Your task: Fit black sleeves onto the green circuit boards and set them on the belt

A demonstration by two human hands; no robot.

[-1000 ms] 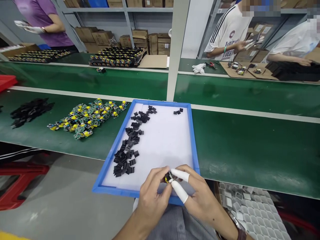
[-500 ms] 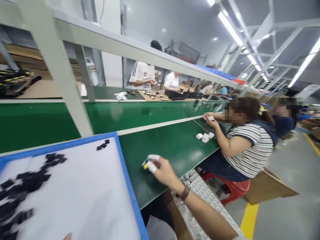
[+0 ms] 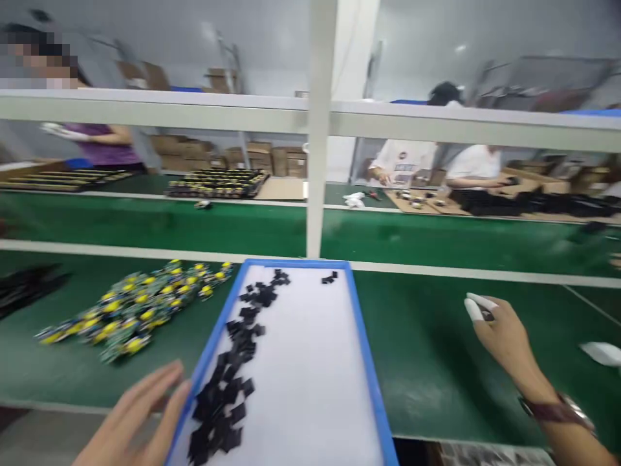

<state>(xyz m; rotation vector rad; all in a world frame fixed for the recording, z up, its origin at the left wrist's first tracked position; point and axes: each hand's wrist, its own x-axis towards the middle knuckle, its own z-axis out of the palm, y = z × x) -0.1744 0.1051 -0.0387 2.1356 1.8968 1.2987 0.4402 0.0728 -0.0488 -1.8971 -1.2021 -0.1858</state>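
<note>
My left hand (image 3: 138, 414) is at the lower left, its fingers stretched out and apart, beside the blue rim of a white tray (image 3: 310, 362). Black square pieces (image 3: 237, 343) lie scattered along the tray's left side, and a few more near its far right corner. Over the green table right of the tray, my right hand (image 3: 504, 336) has its thumb and index tips, both in white finger covers, close together. Whether anything is between them I cannot make out. Small circuit boards with yellow parts (image 3: 140, 298) are heaped left of the tray.
Black strips (image 3: 29, 288) lie at the far left of the table. A white piece (image 3: 601, 353) is at the right edge. An upright post (image 3: 317, 129) and a crossbar stand behind the tray. Across the green belt (image 3: 233, 226), co-workers sit or stand by laden tables.
The view has swung left, bringing the heap of boards and my left hand into sight. The small yellow part at my right fingertips no longer shows. My right hand is farther from the tray.
</note>
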